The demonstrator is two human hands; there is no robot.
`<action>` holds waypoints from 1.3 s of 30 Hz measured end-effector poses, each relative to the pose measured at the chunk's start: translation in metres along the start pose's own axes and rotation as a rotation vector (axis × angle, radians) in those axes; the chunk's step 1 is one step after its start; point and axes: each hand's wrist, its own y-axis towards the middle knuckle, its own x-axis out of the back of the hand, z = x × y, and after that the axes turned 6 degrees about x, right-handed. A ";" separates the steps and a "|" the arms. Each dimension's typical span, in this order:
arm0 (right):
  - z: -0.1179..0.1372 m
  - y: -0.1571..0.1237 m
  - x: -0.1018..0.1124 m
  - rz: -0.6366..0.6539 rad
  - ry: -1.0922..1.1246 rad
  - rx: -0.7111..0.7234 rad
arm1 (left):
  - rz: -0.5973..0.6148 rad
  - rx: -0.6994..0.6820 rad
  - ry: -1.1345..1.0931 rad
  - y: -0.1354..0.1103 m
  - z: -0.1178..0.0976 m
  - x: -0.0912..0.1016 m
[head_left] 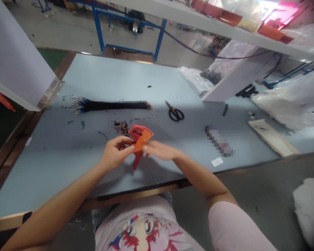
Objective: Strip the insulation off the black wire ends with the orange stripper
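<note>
An orange-and-red plastic hand tool (143, 139), its exact kind unclear, is held above the table near the front edge. My left hand (117, 152) is closed at the tool's left side, thumb and fingers pinched against it. From the right, my right hand (161, 150) reaches to the tool's other side. Motion smears its fingers, so their grip does not show. Just beyond the tool lies a small pile of dark and copper-coloured scraps (120, 128). A thin dark wire piece (102, 135) rests beyond my left hand.
A long bundle of black wires (112, 105) lies farther back. Black-handled scissors (176, 113) rest to its right. A blurred-out object (219, 141) and a white card (217, 161) lie at right. Shelf uprights (231, 76) and plastic bags (290, 101) stand beyond.
</note>
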 end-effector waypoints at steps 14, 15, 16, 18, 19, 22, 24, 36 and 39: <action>-0.075 -0.006 0.136 -0.800 -0.385 -0.501 | -0.472 -0.350 0.115 0.019 0.007 0.029; -0.070 -0.009 0.130 -0.780 -0.328 -0.474 | -0.489 -0.384 0.136 0.021 0.009 0.032; -0.062 -0.013 0.121 -0.758 -0.273 -0.439 | -0.501 -0.407 0.157 0.022 0.011 0.035; -0.041 -0.023 0.095 -0.705 -0.144 -0.317 | -0.520 -0.437 0.195 0.026 0.013 0.038; -0.029 -0.028 0.078 -0.627 0.068 -0.165 | -0.528 -0.449 0.207 0.027 0.014 0.039; 0.009 -0.039 0.028 -0.249 0.472 0.027 | -0.540 -0.498 0.215 0.029 0.016 0.040; 0.028 -0.040 0.004 -0.101 0.577 0.001 | -0.519 -0.548 0.221 0.028 0.016 0.039; 0.047 -0.040 -0.009 -0.070 0.589 -0.040 | -0.409 -0.512 0.315 0.018 0.010 0.035; 0.049 -0.043 -0.010 -0.081 0.585 -0.047 | -0.389 -0.495 0.316 0.019 0.013 0.034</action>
